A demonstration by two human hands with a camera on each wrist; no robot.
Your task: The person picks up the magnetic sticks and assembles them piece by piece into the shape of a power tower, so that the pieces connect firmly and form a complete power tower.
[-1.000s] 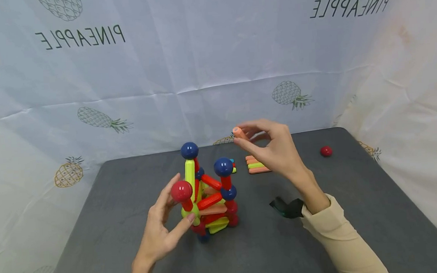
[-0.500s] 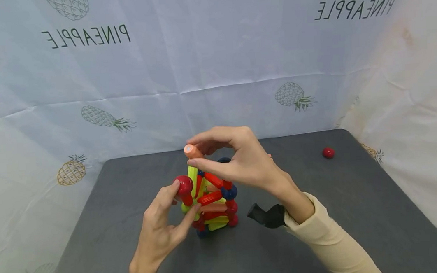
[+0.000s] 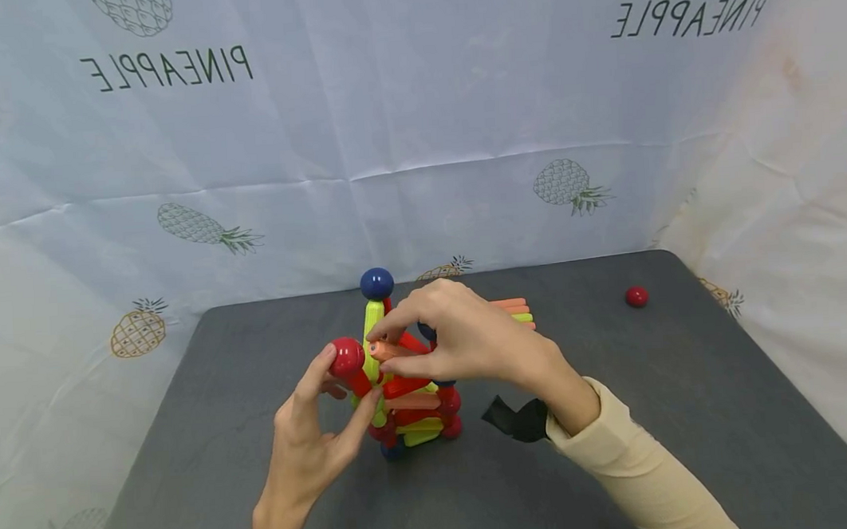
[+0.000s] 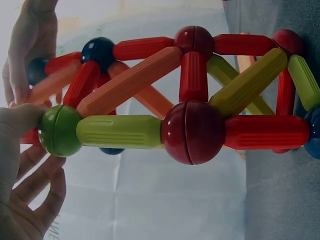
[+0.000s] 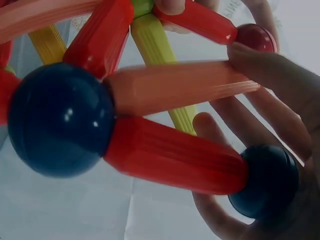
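A tower of magnetic building sticks and balls (image 3: 412, 402) stands upright on the dark table. Around its left upper corner my left hand (image 3: 306, 438) grips, thumb against the green ball (image 4: 60, 131) and a fingertip at the red ball (image 3: 347, 356). Between thumb and fingers my right hand (image 3: 474, 338) pinches an orange magnetic stick (image 3: 392, 350), held slanting at the upper level. In the right wrist view the stick's far end meets a large blue ball (image 5: 60, 120), beside a red stick (image 5: 175, 155) topped by another blue ball (image 5: 265, 181). My right hand hides part of the tower in the head view.
Several orange and yellow sticks (image 3: 519, 311) lie behind my right hand. A loose red ball (image 3: 637, 296) sits at the table's (image 3: 690, 410) far right. A black strap (image 3: 519, 419) hangs by the right cuff. Printed white cloth (image 3: 416, 121) walls the back and sides.
My right hand has carried the orange stick left, then down to the tower's upper level. My left hand's finger has shifted onto the red ball, which leans slightly left.
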